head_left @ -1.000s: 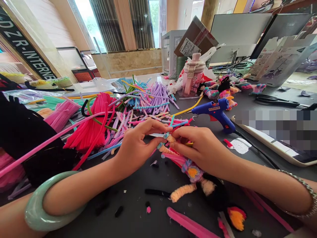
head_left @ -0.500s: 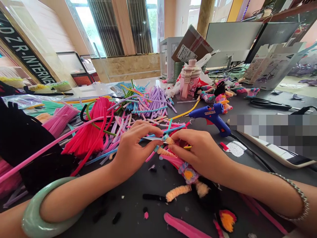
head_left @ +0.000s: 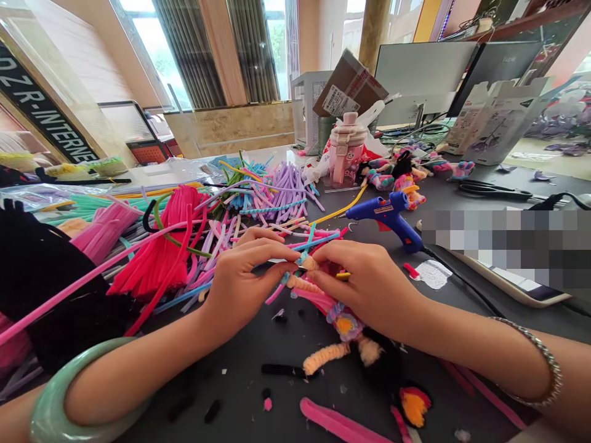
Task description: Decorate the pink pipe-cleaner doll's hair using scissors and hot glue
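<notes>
A pipe-cleaner doll (head_left: 344, 323) lies slanting between my hands, its black-haired head toward me and its pale peach legs (head_left: 302, 283) pointing away. My right hand (head_left: 369, 271) is closed around one leg near its light blue end, with a small yellow piece (head_left: 343, 277) showing under the fingers. Thumb and forefinger of my left hand (head_left: 247, 277) pinch at the blue tip (head_left: 301, 258) of that leg. The fingertips partly hide what they grip. One peach arm (head_left: 325, 359) of the doll stretches left over the dark table.
Bundles of pink pipe cleaners (head_left: 157, 246) and purple ones (head_left: 289, 191) spread to the left and behind. A blue glue gun (head_left: 385, 215) lies beyond my right hand, its cord running right. Scissors (head_left: 494, 191), a pink bottle (head_left: 346, 154) and finished dolls (head_left: 406, 178) stand farther back. Scraps litter the front.
The view has shifted slightly, moving the scene a little left. A thin whitish pointed sliver by my left fingers showed more clearly before. Both hands keep their hold on the doll's leg.
</notes>
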### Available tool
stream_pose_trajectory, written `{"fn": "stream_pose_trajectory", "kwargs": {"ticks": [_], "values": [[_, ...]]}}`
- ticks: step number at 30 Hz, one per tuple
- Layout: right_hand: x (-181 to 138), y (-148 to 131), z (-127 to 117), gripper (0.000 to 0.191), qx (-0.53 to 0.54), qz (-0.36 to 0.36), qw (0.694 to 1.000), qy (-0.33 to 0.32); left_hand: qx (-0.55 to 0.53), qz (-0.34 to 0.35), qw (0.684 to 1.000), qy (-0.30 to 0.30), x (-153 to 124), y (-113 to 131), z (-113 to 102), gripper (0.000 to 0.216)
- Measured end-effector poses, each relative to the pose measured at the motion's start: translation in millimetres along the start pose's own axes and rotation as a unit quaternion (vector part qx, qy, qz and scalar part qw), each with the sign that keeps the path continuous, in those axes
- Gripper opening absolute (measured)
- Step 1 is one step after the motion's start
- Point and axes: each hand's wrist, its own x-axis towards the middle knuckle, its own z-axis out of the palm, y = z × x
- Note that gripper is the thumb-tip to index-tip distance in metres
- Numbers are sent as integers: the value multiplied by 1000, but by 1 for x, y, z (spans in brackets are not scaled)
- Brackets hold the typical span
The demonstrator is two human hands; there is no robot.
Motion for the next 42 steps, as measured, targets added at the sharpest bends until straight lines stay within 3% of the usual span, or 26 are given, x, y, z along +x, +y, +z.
{"fn": "stream_pose_trajectory", "kwargs": {"ticks": [29,42], "values": [[0,-1,-1,14,-3,11,1000,-15,-34,15,999,-12,1,-1,-1,14],[0,-2,-2,17,-15,11,1000,-5,-60,-58,996,-8,3,-6,-2,4]]}}
